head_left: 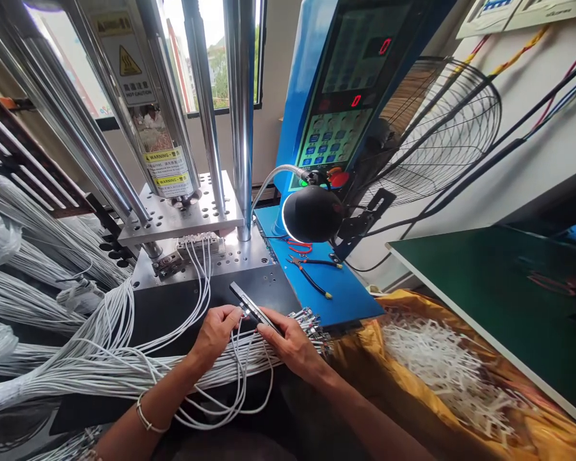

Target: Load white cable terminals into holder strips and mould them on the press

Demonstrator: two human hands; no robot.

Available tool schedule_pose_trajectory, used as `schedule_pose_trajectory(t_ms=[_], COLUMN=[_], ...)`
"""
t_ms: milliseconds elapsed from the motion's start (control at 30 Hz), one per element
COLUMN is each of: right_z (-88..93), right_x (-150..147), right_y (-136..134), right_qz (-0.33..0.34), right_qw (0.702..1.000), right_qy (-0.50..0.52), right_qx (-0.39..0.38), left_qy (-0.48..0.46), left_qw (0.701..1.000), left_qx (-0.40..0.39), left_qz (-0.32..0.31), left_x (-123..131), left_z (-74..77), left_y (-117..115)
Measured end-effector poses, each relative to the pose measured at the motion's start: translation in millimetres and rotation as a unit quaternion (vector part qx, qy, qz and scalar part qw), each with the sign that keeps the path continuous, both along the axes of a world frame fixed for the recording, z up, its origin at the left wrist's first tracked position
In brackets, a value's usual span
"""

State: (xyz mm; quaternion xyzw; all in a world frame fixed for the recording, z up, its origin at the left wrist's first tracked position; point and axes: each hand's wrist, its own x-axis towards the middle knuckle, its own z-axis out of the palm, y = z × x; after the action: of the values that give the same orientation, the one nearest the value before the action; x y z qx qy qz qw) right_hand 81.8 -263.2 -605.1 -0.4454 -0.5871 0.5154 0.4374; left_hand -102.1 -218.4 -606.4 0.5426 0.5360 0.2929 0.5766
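Observation:
My right hand is closed around a narrow metal mould bar, which tilts up to the left above the bench. My left hand pinches a small connector end of a white cable against the bar's side. White cables loop down from it. Beneath both hands lies a thick bundle of white cables, its metal connector ends gathered at the right. Several more cables run into a mould block clamped in the press ahead.
The press's steel plate and columns stand ahead. A black lamp hangs over the blue surface, where cutters lie. Right are a blue control panel, fan, green table and yellow sack of white scraps.

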Motion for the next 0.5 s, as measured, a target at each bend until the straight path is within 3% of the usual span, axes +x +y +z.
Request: schedule_pose_trajectory(t_ms=[133, 267, 400, 433, 500], right_z=[1.9, 1.7, -0.6, -1.0, -0.9], right_x=[0.6, 0.4, 3.1, 4.8, 9.3], right_y=[-1.3, -1.5, 0.1, 0.2, 0.8], right_qz=[0.015, 0.018, 0.011, 0.005, -0.003], right_qw=[1.000, 0.999, 0.997, 0.996, 0.988], right_qy=[-0.009, -0.036, -0.073, -0.088, -0.158], right_qx=[0.004, 0.012, 0.015, 0.012, 0.003], left_qy=[-0.017, 0.030, 0.067, 0.075, 0.049], left_qw=[1.000, 0.996, 0.989, 0.989, 0.994], left_qx=[-0.002, 0.071, 0.072, 0.084, 0.095], left_qz=[-0.015, -0.048, -0.107, -0.092, 0.020], left_x=[-3.5, -4.7, -15.1, -22.6, -43.6], left_z=[2.0, 6.9, 8.1, 7.8, 7.9], left_y=[4.1, 5.7, 15.3, 22.9, 45.2])
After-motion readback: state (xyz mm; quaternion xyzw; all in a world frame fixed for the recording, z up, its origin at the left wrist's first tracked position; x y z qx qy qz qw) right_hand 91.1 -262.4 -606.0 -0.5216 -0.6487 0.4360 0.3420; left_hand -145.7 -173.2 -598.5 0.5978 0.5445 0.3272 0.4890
